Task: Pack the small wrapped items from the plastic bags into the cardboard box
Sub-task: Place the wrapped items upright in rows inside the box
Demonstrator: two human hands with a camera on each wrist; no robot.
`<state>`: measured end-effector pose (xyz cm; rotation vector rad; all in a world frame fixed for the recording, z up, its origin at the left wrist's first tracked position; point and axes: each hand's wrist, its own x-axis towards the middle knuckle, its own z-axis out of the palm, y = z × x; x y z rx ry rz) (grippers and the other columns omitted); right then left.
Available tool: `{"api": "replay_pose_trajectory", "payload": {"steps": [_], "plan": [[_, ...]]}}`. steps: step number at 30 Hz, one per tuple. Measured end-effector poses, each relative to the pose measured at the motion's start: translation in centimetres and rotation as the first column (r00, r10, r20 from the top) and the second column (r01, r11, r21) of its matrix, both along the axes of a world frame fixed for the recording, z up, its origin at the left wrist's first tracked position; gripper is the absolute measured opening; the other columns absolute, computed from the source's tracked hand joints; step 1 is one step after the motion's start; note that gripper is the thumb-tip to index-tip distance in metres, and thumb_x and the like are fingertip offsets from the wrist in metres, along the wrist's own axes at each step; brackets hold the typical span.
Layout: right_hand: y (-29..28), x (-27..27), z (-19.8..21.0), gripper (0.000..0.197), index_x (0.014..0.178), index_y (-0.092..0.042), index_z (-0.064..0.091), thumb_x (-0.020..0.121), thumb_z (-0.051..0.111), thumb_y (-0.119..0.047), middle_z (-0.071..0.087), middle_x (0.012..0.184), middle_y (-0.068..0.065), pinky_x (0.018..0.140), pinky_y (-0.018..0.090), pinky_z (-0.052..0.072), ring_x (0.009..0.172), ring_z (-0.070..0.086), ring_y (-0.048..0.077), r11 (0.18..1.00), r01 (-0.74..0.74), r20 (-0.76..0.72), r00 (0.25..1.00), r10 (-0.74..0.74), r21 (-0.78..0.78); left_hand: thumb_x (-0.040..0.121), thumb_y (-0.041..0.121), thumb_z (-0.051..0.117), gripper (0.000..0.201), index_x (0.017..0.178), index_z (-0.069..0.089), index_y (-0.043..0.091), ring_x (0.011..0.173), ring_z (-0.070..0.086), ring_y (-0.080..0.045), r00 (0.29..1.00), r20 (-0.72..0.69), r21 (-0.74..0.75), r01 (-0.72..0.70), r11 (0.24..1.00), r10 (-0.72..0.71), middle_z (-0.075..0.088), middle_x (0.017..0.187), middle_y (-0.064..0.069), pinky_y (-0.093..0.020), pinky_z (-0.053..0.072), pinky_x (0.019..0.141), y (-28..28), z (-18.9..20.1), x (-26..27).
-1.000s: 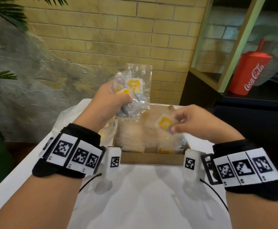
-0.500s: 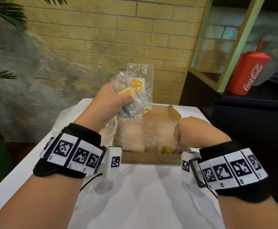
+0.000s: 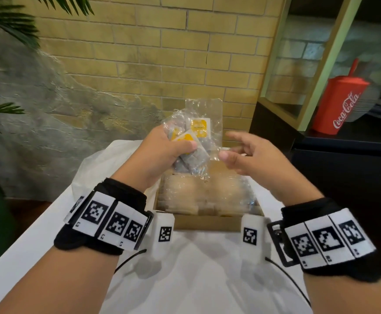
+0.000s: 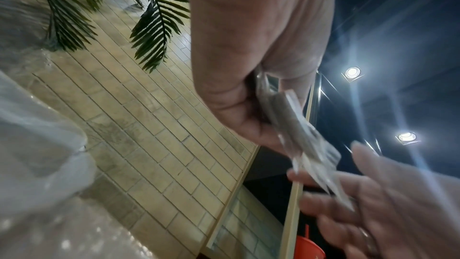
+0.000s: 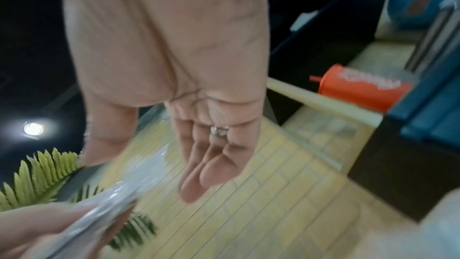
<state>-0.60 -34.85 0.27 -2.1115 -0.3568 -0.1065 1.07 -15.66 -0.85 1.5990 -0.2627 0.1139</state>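
Head view shows the right hand point(image 3: 250, 155), empty and loosely spread after dropping an item into the cardboard box point(image 3: 207, 220), back at 3 o'clock of the plastic bag point(image 3: 198, 141) gripped by the left hand point(image 3: 162, 155), while both wrist views confirm this, so another pick looks next.

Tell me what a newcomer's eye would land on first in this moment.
Probably the clear plastic bag of yellow-labelled wrapped items, gripped by the left hand above the far end of the cardboard box. Next, the right hand, open and empty, reaching toward that bag. Off to the right, a red Coca-Cola cup stands out on a dark shelf.
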Motion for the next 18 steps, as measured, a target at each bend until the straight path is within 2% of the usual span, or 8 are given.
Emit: {"api": "replay_pose_trajectory", "payload": {"steps": [3,5,7,9,10,14,16,18], "plan": [[1.6,0.2,-1.1,0.108,0.143,-0.036,0.024,0.052,0.081,-0.051,0.059,0.12,-0.002,0.092,0.042,0.051,0.11,0.06,0.017,0.977,-0.015,-0.017,1.0,0.019,0.214,0.067,0.025,0.071,0.039,0.102,0.062,0.009,0.071,0.065,-0.024,1.0,0.009,0.048,0.027,0.998,-0.028,0.069,0.084,-0.012,-0.029,0.05,0.056,-0.9,-0.3,-0.3],[2.3,0.4,-1.7,0.096,0.138,-0.037,0.03,0.059,0.085,-0.036,0.058,0.12,-0.005,0.093,0.044,0.051,0.112,0.058,0.019,0.963,-0.002,0.021,1.0,-0.004,0.27,0.063,0.035,0.074,0.048,0.102,0.061,0.008,0.069,0.061,-0.023,1.0,0.009,0.053,0.019,0.998,-0.02,0.067,0.083,-0.014,-0.026,0.045,0.054,-1.5,-0.6,-0.3],[2.5,0.7,-1.9,0.075,0.129,-0.035,0.04,0.067,0.081,-0.023,0.06,0.107,-0.005,0.082,0.036,0.056,0.097,0.061,0.016,0.955,0.031,0.072,0.996,-0.054,0.297,0.061,0.043,0.073,0.054,0.101,0.059,0.009,0.069,0.057,-0.026,1.0,0.012,0.069,0.019,0.997,-0.02,0.066,0.088,-0.021,-0.027,0.042,0.051,-1.8,-0.7,-0.4],[2.3,0.7,-1.8,0.057,0.121,-0.029,0.048,0.074,0.077,-0.015,0.061,0.09,-0.009,0.063,0.018,0.054,0.078,0.061,0.006,0.954,0.054,0.103,0.991,-0.088,0.295,0.062,0.041,0.074,0.047,0.097,0.059,0.014,0.071,0.059,-0.024,0.998,0.032,0.09,0.049,0.995,-0.052,0.069,0.089,-0.018,-0.028,0.043,0.051,-1.8,-0.8,-0.5],[2.1,0.7,-1.6,0.049,0.118,-0.025,0.052,0.076,0.074,-0.011,0.063,0.084,-0.009,0.057,0.014,0.051,0.07,0.061,0.002,0.952,0.048,0.11,0.99,-0.085,0.301,0.062,0.036,0.075,0.043,0.097,0.06,0.016,0.073,0.062,-0.022,0.997,0.034,0.092,0.062,0.994,-0.066,0.07,0.088,-0.013,-0.03,0.047,0.054,-1.7,-0.8,-0.5],[1.6,0.5,-1.2,0.037,0.118,-0.02,0.056,0.086,0.062,-0.005,0.069,0.086,0.0,0.056,0.012,0.05,0.064,0.064,0.0,0.96,-0.029,0.054,0.998,0.014,0.28,0.071,0.013,0.074,0.037,0.106,0.06,0.011,0.076,0.066,-0.018,0.995,0.043,0.048,0.086,0.995,-0.088,0.07,0.091,-0.008,-0.031,0.053,0.066,-1.2,-0.7,-0.4],[1.4,0.4,-1.0,0.033,0.117,-0.024,0.054,0.089,0.057,-0.005,0.069,0.081,-0.006,0.055,0.01,0.049,0.062,0.063,-0.004,0.972,-0.074,0.033,0.997,0.069,0.225,0.075,0.009,0.072,0.027,0.1,0.062,0.015,0.076,0.068,-0.018,0.994,0.038,0.043,0.097,0.994,-0.099,0.072,0.089,-0.005,-0.035,0.053,0.074,-0.9,-0.7,-0.3],[1.2,0.3,-0.9,0.033,0.118,-0.023,0.053,0.091,0.055,-0.005,0.069,0.078,-0.006,0.055,0.01,0.049,0.06,0.063,-0.004,0.971,-0.098,0.013,0.995,0.097,0.22,0.074,0.013,0.073,0.024,0.096,0.064,0.02,0.075,0.069,-0.018,0.995,0.041,0.065,0.092,0.994,-0.095,0.074,0.087,-0.003,-0.038,0.053,0.077,-0.7,-0.6,-0.4]]}}
